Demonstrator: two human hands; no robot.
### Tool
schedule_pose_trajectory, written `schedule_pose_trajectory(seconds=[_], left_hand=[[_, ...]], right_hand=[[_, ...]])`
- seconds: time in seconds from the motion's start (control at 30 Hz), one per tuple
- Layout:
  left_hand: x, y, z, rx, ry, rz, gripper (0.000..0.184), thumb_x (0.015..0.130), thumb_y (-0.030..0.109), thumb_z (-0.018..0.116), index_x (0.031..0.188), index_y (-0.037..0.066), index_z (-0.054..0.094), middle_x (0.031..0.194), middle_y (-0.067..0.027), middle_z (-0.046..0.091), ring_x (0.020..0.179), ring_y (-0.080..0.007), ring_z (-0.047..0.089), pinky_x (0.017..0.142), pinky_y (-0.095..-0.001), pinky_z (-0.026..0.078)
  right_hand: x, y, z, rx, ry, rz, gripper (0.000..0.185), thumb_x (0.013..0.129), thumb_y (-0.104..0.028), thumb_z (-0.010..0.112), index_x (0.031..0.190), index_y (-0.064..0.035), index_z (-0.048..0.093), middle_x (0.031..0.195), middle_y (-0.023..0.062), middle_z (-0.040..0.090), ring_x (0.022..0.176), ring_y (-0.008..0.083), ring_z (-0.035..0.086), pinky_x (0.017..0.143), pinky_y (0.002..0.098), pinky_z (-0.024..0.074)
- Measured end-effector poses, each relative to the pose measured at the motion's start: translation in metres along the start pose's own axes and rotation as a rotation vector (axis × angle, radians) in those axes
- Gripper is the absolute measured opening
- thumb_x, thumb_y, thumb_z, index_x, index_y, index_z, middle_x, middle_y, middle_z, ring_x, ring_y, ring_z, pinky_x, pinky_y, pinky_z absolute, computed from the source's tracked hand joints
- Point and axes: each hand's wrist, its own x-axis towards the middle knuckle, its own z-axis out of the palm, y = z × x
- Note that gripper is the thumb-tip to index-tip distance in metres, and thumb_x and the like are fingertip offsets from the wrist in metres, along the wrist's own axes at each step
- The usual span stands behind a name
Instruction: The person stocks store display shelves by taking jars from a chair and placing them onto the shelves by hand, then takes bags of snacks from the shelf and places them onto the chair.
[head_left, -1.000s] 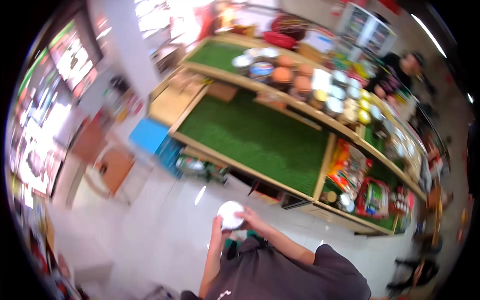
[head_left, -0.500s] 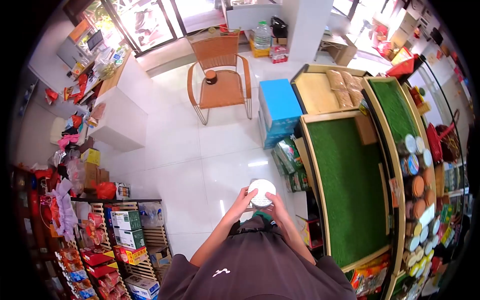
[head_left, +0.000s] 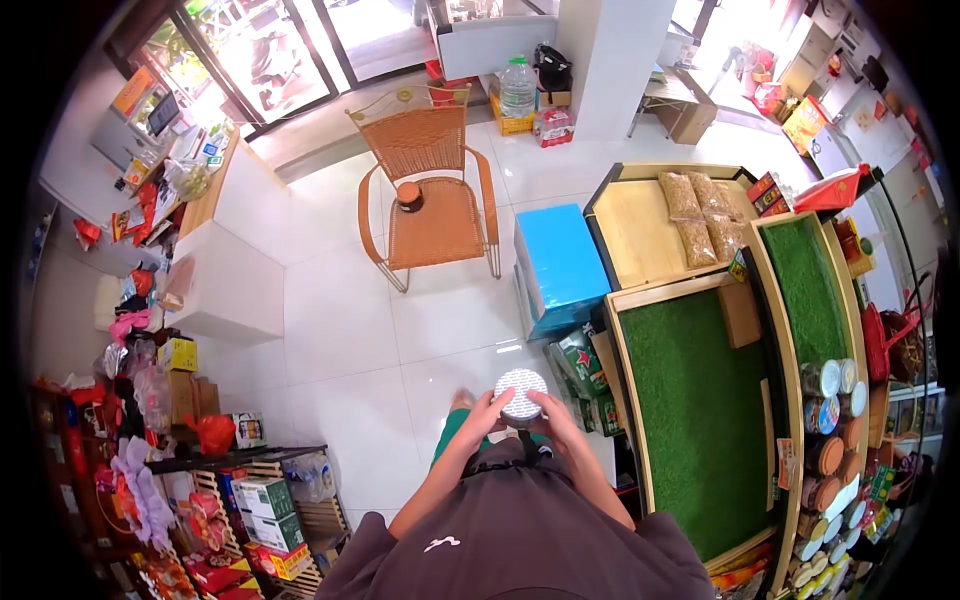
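In front of my waist I hold a round jar (head_left: 521, 395), its pale, print-covered top facing up. My left hand (head_left: 486, 415) closes on its left side, the thumb laid along the rim. On the opposite side my right hand (head_left: 556, 414) grips it too, thumb near the top edge. The lower part of the jar and the fingers beneath are hidden. Nearest the jar on the right are green cartons (head_left: 583, 372) beside the display stand.
A wicker chair (head_left: 440, 235) with a small brown-lidded jar (head_left: 410, 196) on its seat stands ahead. To the right are a blue box (head_left: 563, 255), a green-lined display stand (head_left: 690, 430) and several lidded jars (head_left: 826, 457). Shelves of packaged goods (head_left: 267, 497) stand at left.
The chair and blue box appear lower and larger in view. A foot and green trouser leg now show left of the jar. Both hands keep holding the jar.
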Motion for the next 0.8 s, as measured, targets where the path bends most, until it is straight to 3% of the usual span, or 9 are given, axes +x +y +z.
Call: schedule_pose_trajectory(seconds=[0.03,0.17,0.37,0.43,0.53,0.67,0.8], left_hand=[[0.007,0.008,-0.007,0.050,-0.013,-0.091,0.064,0.088,0.049,0.054,0.131,0.005,0.040,0.124,-0.0109,0.051,0.104,-0.0222,0.055,0.085,-0.0360,0.046],[0.061,0.031,-0.046,0.078,-0.098,-0.089,0.065,0.087,0.052,0.053,0.133,0.008,0.040,0.127,-0.0112,0.050,0.104,-0.0248,0.056,0.085,-0.0385,0.046],[0.113,0.116,-0.105,-0.202,-0.132,-0.114,0.051,0.086,0.041,0.055,0.126,0.011,0.045,0.118,-0.0043,0.053,0.107,-0.0185,0.051,0.090,-0.0349,0.040],[0.126,0.139,-0.129,-0.299,-0.192,-0.080,0.053,0.085,0.043,0.054,0.126,0.011,0.044,0.119,-0.0041,0.052,0.105,-0.0182,0.051,0.087,-0.0336,0.040],[0.145,0.166,-0.161,-0.348,-0.074,-0.030,0.049,0.086,0.043,0.053,0.123,0.012,0.047,0.115,-0.0030,0.054,0.103,-0.0152,0.050,0.085,-0.0329,0.040],[0.174,0.168,-0.201,-0.377,-0.012,0.007,0.052,0.088,0.048,0.050,0.126,0.012,0.046,0.119,-0.0054,0.053,0.109,-0.0196,0.051,0.089,-0.0367,0.041],[0.190,0.196,-0.221,-0.437,0.044,-0.037,0.055,0.090,0.048,0.048,0.128,0.009,0.043,0.121,-0.0105,0.053,0.110,-0.0239,0.053,0.093,-0.0434,0.041]], right_hand=[[0.007,-0.007,0.005,0.030,-0.003,0.026,0.052,0.085,-0.041,0.059,0.123,-0.0065,0.051,0.109,0.0064,0.057,0.089,0.0162,0.059,0.074,0.0276,0.0464],[0.038,-0.036,0.033,0.039,0.052,0.060,0.051,0.085,-0.040,0.059,0.121,-0.0045,0.052,0.109,0.0075,0.057,0.091,0.0170,0.059,0.073,0.0282,0.0480],[0.122,-0.101,0.094,0.020,0.087,-0.051,0.052,0.084,-0.037,0.062,0.121,-0.0023,0.049,0.112,0.0098,0.056,0.094,0.0186,0.059,0.075,0.0276,0.0491],[0.145,-0.127,0.118,-0.033,0.063,-0.035,0.056,0.083,-0.036,0.064,0.124,-0.0027,0.047,0.115,0.0106,0.056,0.099,0.0202,0.058,0.080,0.0294,0.0471],[0.184,-0.153,0.152,-0.116,0.096,0.009,0.064,0.081,-0.037,0.066,0.129,-0.0041,0.042,0.118,0.0114,0.054,0.107,0.0222,0.053,0.090,0.0365,0.0411],[0.220,-0.184,0.189,-0.170,0.035,0.006,0.064,0.077,-0.031,0.070,0.126,-0.0019,0.042,0.111,0.0101,0.055,0.098,0.0173,0.055,0.078,0.0331,0.0441],[0.261,-0.207,0.210,-0.171,-0.007,-0.051,0.066,0.075,-0.027,0.073,0.123,0.0057,0.041,0.110,0.0126,0.054,0.097,0.0178,0.055,0.077,0.0287,0.0446]])
